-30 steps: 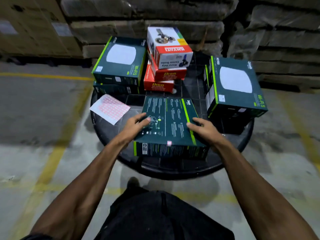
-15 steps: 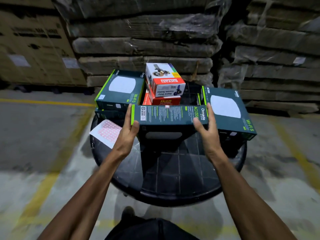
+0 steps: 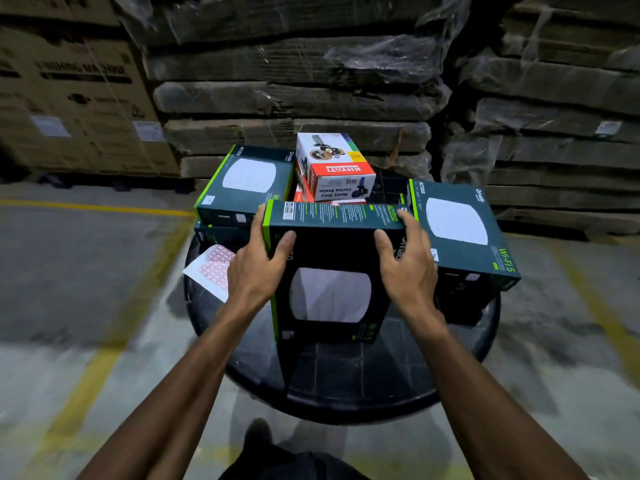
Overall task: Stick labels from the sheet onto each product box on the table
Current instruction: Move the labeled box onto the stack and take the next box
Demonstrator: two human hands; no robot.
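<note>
Tilted further since half a second ago, the held dark-green product box [image 3: 329, 271] now shows its front face with the white oval to the camera, where only its narrow printed side was seen before; a second ago it lay flat on the table. Behind everything, wrapped stacks of flattened cardboard [image 3: 298, 74] and a large brown carton [image 3: 76, 98] at the left are seen against the grey floor with yellow lines [image 3: 86, 375]. The round black table [image 3: 363, 386] carries the goods. The held box is kept upright above the table's centre, its printed edge uppermost. It is gripped at both upper corners: the left hand [image 3: 256, 268] is closed on the left edge with the thumb across the front face, and the right hand [image 3: 408, 268] is closed on the right edge likewise. To the right, a matching green box [image 3: 457, 223] is seen tilted on a dark box beneath it, just beside the right hand. At the rear left, another green box [image 3: 246, 181] lies on a second one. Between these, a white-and-red carton sealer box [image 3: 336, 168] is stacked on red boxes that are mostly hidden. The label sheet [image 3: 213, 268], white with pink labels, lies on the table's left rim, partly covered by the left hand.
</note>
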